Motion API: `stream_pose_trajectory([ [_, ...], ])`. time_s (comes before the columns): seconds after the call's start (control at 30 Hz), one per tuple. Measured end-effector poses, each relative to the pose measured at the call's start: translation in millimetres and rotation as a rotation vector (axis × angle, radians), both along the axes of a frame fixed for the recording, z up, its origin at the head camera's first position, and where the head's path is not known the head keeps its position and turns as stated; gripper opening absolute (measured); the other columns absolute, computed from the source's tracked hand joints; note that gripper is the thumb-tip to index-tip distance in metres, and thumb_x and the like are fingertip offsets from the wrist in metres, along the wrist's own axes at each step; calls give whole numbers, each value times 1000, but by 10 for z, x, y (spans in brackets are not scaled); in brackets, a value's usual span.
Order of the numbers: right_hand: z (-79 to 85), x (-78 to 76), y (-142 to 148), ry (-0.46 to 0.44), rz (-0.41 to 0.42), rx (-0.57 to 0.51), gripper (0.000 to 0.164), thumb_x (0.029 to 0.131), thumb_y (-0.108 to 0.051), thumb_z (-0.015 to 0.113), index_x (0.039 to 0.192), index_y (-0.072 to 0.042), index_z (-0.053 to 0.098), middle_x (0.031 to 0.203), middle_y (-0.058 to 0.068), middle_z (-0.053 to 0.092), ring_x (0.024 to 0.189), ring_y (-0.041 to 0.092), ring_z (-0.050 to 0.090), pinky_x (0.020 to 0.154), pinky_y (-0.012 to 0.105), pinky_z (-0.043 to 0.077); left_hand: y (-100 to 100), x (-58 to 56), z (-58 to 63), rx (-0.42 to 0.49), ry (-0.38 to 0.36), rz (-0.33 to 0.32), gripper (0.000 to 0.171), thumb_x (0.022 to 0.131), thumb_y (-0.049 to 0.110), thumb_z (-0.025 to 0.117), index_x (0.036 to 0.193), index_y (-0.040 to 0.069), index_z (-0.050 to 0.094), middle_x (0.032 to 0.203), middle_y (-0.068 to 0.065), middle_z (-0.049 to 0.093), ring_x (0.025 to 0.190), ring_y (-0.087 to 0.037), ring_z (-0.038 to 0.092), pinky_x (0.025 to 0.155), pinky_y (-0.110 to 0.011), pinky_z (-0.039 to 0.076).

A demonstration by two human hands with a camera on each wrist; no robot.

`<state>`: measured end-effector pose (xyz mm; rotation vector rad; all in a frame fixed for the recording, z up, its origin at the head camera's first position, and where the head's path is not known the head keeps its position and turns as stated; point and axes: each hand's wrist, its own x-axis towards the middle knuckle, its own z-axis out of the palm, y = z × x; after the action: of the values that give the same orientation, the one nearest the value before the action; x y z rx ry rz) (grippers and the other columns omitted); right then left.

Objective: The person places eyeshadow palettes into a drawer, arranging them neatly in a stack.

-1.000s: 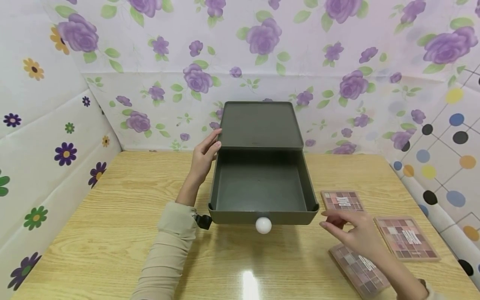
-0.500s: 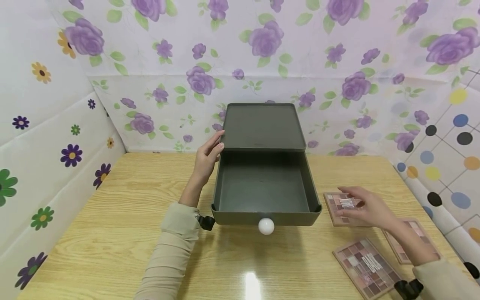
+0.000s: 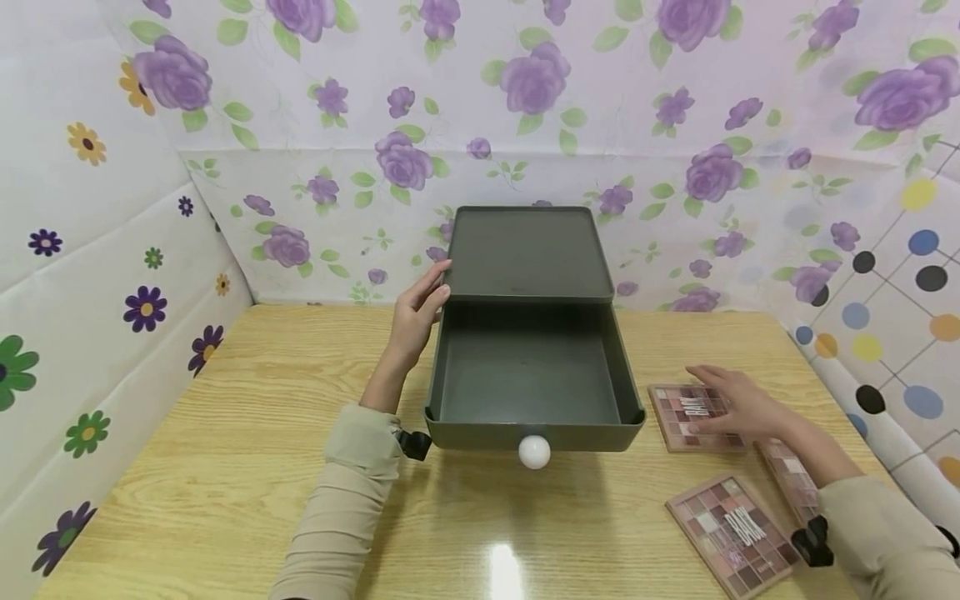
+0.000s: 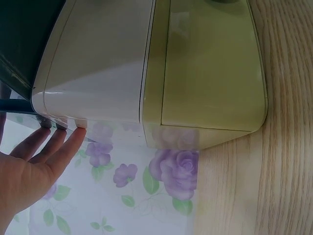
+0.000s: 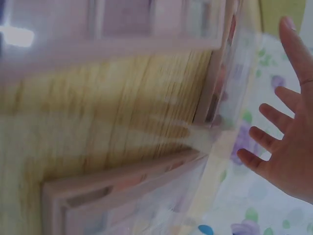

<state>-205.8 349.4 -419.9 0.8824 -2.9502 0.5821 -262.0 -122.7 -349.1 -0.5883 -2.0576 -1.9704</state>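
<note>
A desktop drawer cabinet (image 3: 531, 250) stands at the middle of the table, its dark grey top drawer (image 3: 525, 375) pulled out with nothing inside. A round white knob (image 3: 534, 452) sits on the drawer's front. My left hand (image 3: 412, 321) rests against the cabinet's left side, fingertips touching it with fingers extended. My right hand (image 3: 738, 408) is spread over an eyeshadow palette (image 3: 671, 417), partly covering it. In the right wrist view the fingers of my right hand (image 5: 293, 142) are spread, with nothing between them.
Nearer me lies a second eyeshadow palette (image 3: 738, 533); a third palette (image 3: 787, 479) is partly under my right forearm. Below the grey drawer, the left wrist view shows a white section (image 4: 98, 63) and a yellow-green section (image 4: 210, 73). Flowered sheeting (image 3: 300, 192) backs the table.
My right hand has moved from beside the drawer's front corner, away and to the right, over the far palette. My left hand stays at the cabinet's side.
</note>
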Motion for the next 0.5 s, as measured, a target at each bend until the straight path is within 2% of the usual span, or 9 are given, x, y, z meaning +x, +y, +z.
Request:
stream_pose_trajectory([
  [0.13, -30, -21, 83, -117, -54, 58, 87, 73, -36, 75, 133, 12, 35, 133, 38, 30, 115, 59, 28, 85, 70, 27, 9, -4, 4, 2, 0, -6, 47, 92, 22, 49, 137, 8, 45, 146, -5, 34, 131, -19, 35, 88, -52, 41],
  [0.23, -55, -27, 122, -168, -94, 81, 90, 72, -40, 74, 134, 12, 35, 134, 38, 30, 116, 60, 27, 87, 69, 26, 11, -6, 1, 2, -1, -6, 47, 92, 22, 49, 137, 8, 45, 146, -6, 34, 131, -20, 35, 89, -53, 41],
  [0.5, -113, -65, 138, -146, -80, 76, 92, 68, -43, 77, 131, 12, 39, 123, 38, 41, 111, 56, 38, 86, 63, 33, -2, 1, -1, -5, 4, -5, 48, 92, 23, 48, 137, 8, 44, 147, -9, 32, 131, -20, 34, 90, -55, 40],
])
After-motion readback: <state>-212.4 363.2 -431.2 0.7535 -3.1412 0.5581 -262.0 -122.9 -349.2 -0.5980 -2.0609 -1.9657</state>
